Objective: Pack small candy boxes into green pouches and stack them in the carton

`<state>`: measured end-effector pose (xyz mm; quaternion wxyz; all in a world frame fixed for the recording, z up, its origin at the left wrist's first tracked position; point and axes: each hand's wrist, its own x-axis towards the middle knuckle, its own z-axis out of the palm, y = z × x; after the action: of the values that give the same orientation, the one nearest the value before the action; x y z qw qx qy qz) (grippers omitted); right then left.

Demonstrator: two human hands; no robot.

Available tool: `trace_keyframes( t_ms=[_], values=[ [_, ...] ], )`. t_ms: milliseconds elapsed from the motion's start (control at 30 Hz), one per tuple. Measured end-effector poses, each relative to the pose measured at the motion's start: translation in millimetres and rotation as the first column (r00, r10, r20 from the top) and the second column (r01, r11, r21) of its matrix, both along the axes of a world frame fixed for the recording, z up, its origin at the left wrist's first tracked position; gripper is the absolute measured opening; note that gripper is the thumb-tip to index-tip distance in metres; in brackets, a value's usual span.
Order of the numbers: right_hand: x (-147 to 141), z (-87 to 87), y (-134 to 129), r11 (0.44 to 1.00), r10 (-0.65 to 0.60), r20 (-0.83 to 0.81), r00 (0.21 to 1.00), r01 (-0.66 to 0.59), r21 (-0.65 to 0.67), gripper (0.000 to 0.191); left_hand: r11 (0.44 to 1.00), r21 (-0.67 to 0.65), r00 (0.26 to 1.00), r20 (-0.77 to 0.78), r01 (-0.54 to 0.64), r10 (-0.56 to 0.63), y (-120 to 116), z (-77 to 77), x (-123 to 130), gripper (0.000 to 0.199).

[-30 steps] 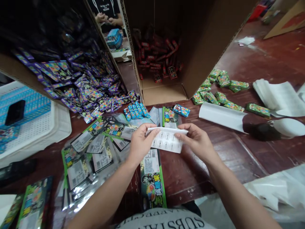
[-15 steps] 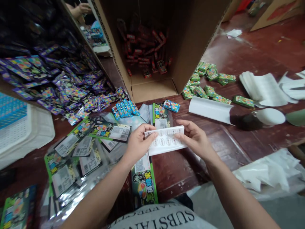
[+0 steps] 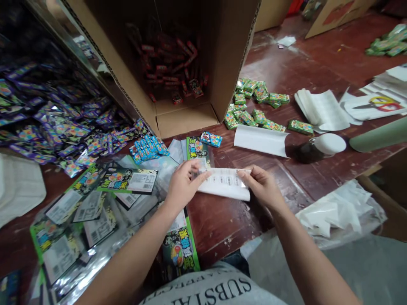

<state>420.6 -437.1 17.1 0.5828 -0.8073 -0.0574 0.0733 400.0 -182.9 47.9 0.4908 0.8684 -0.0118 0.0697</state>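
Above the middle of the bench [image 3: 219, 231], near its front edge, a strip of printed white labels [image 3: 224, 184] is stretching between two hands: the fingers of the left hand [image 3: 184, 182] are gripping one end, while those of the right hand [image 3: 263, 184] are pinching the other. Toward the far edge, a cardboard box [image 3: 184, 118] is lying with its mouth facing the person and is holding a loose heap of red packets [image 3: 168, 78]. To its left, purple packets [image 3: 79, 120] are piling up and spreading onto the bench. Clear plastic bags with printed cards [image 3: 127, 180] are overlapping across the front left corner, and a white basket [image 3: 19, 186] (its contents are staying out of view) is sitting at the left edge. On the right half, green packets [image 3: 244, 117] are clustering beside the box, and a dark jar with a white lid [image 3: 308, 150] is hiding whatever is inside. Just off the front edge, a clear bag is holding crumpled white paper [image 3: 337, 207].
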Motion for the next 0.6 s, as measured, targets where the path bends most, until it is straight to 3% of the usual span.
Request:
trace_keyframes(
  t_ms=[33,100,200,267,500,600],
  values=[
    [2.6,-2.6,-6.0,1.000,0.008,0.008,1.000,-0.008,-0.029,0.034,0.996,0.093,0.993,0.119,0.007,-0.018,-5.7,0.3,-2.0,0.031],
    [7.6,-7.1,-15.9,0.997,0.034,0.019,0.999,-0.032,-0.076,0.031,0.946,0.300,0.952,0.233,0.121,-0.196,-22.0,-1.1,-8.4,0.023],
    [13.0,-11.1,-22.4,0.988,0.075,0.040,0.996,-0.068,-0.138,0.027,0.752,0.530,0.862,0.073,0.393,-0.502,-49.0,-9.4,-17.4,0.020],
    [15.3,-11.9,-22.6,0.983,0.084,0.047,0.995,-0.076,-0.165,0.028,0.675,0.589,0.845,-0.025,0.445,-0.534,-60.5,-16.6,-19.9,0.026],
    [26.1,1.8,-30.7,0.962,0.064,-0.024,0.998,-0.068,-0.265,0.047,0.649,0.620,0.852,-0.060,0.440,-0.520,-58.4,-21.7,-17.9,0.029],
    [37.8,11.2,-41.3,0.930,0.087,0.034,0.996,-0.069,-0.362,0.047,0.633,0.632,0.847,-0.071,0.447,-0.527,-57.1,-20.5,-17.4,0.029]
  ],
)
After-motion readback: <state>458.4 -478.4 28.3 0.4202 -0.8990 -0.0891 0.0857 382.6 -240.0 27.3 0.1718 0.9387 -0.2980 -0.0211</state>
